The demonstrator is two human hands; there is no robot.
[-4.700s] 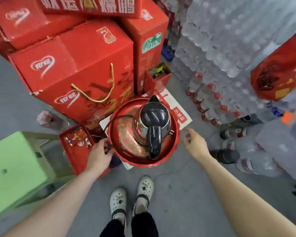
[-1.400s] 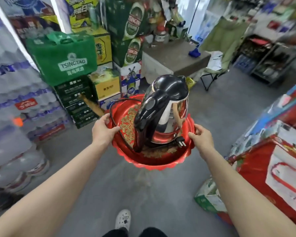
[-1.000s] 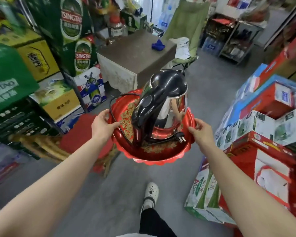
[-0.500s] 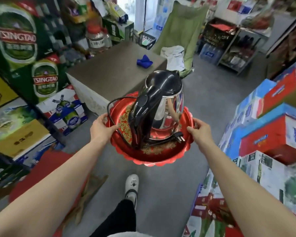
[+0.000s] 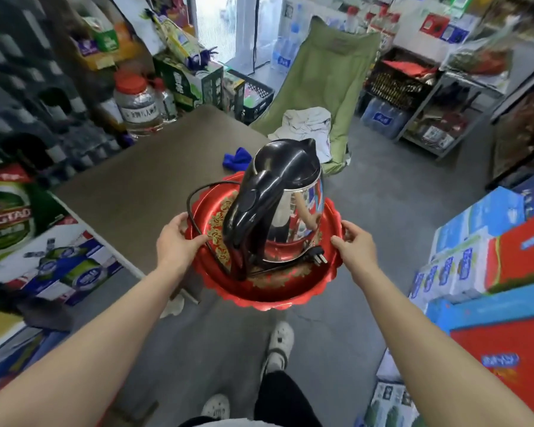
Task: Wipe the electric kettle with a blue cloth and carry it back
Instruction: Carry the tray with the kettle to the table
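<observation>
At the centre of the frame, the left hand and the right hand are each clamped on opposite rims of a round red metal tray. A steel electric kettle with a black lid and handle stands upright on it, its black cord looped alongside. Just above, a crumpled blue cloth lies on a brown tabletop.

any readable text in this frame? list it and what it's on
"NGTAO": partly cut off, on the green beer carton at far left.
Clear jar label: characters too blurred to read.
Blue and red boxes at right: print blurred.
Green carton behind the table: characters unreadable.
Electric kettle, red tray: no text.
</observation>
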